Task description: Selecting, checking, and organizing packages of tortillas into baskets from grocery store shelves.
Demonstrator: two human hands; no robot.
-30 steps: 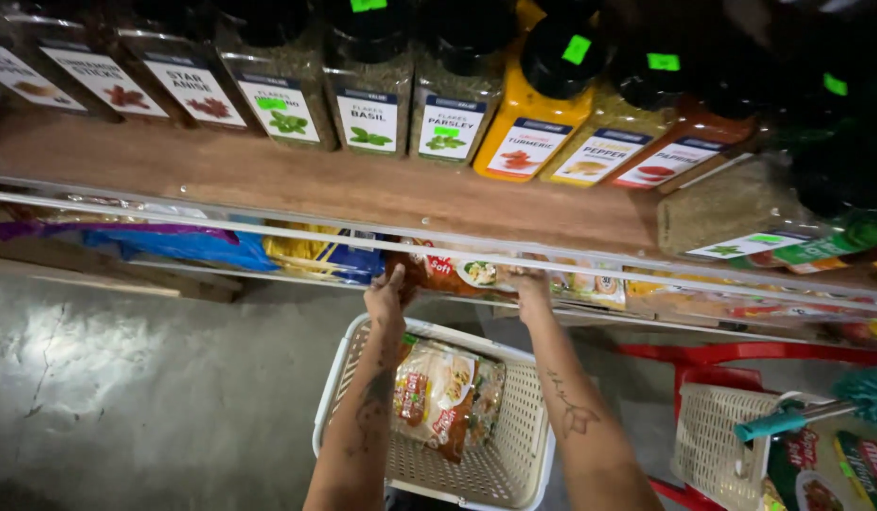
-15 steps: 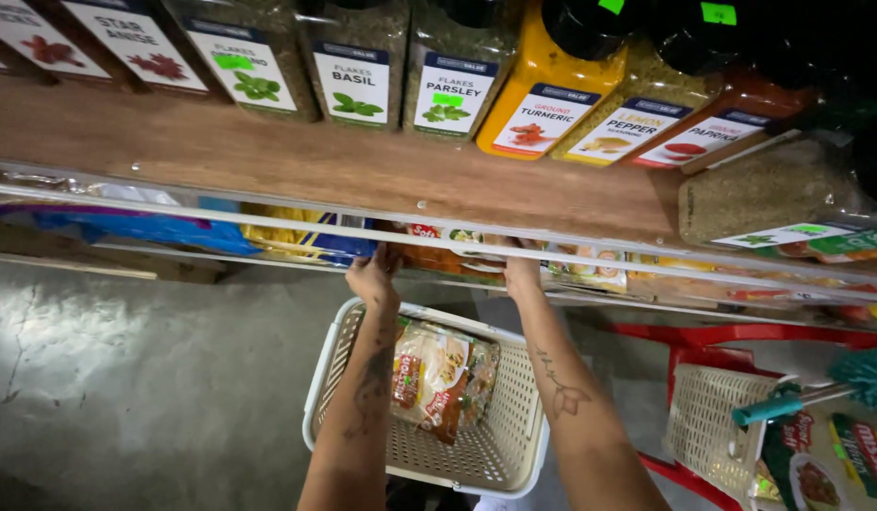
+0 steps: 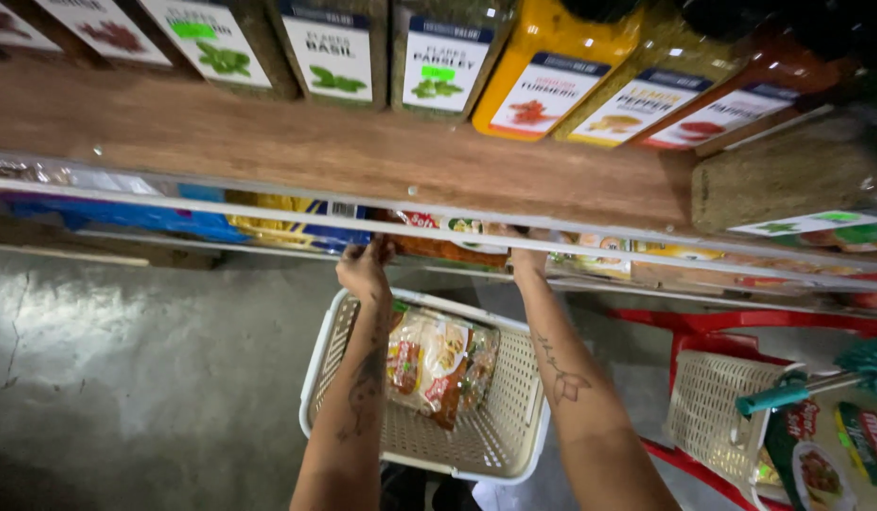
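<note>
**Both hands up under the wooden shelf, on an orange packet**

Above you the wooden shelf (image 3: 363, 151) runs the full width, and its front edge with the pale rail hangs just over your knuckles, so there is little room upward. The concrete floor (image 3: 126, 378) to your left lies wide and bare. To your right a red rack (image 3: 741, 326) and a second pale basket (image 3: 713, 407) crowd in near your right forearm.

Below your arms sits the white basket (image 3: 500, 445), its rim between your two forearms, with a snack bag (image 3: 434, 364) lying inside against the left wall.

Spice jars (image 3: 438, 57) stand in a row on top of the shelf, well apart from your hands.

Your left hand (image 3: 365, 270) has its grip curled around the left end of the orange packet (image 3: 448, 248) on the lower shelf. Your right hand (image 3: 528, 260) reaches the packet's right end; its fingers go under the rail, so you cannot tell how far that grip is closed.
</note>
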